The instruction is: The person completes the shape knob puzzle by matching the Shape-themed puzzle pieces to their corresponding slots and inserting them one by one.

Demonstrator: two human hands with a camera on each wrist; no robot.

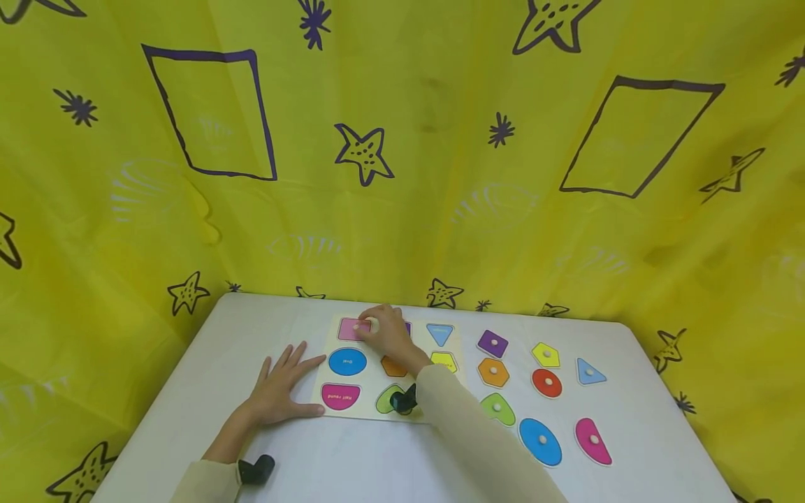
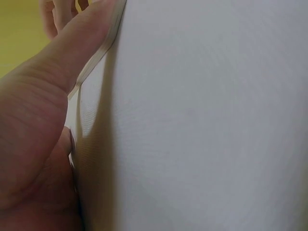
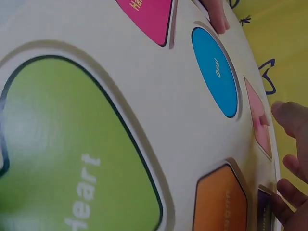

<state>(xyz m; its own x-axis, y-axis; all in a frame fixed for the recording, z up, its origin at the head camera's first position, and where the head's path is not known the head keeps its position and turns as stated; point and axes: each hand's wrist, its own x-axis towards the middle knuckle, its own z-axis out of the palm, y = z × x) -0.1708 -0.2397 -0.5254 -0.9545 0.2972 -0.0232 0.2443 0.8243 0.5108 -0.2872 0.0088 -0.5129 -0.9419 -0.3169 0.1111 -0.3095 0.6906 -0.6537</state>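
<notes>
Yellow cloth (image 1: 415,230) is hung behind a white table (image 1: 352,461). On the table a board (image 1: 372,381) is laid, its edge touched by the left hand (image 1: 283,391), which is spread with nothing held. A pink rectangle (image 1: 348,332) is placed in the board's far left recess. The right hand (image 1: 386,332) is held half open, fingers bent just beside the rectangle's knob (image 3: 262,121); nothing is gripped. To the right, 8 pieces (image 1: 501,378) are laid out.
</notes>
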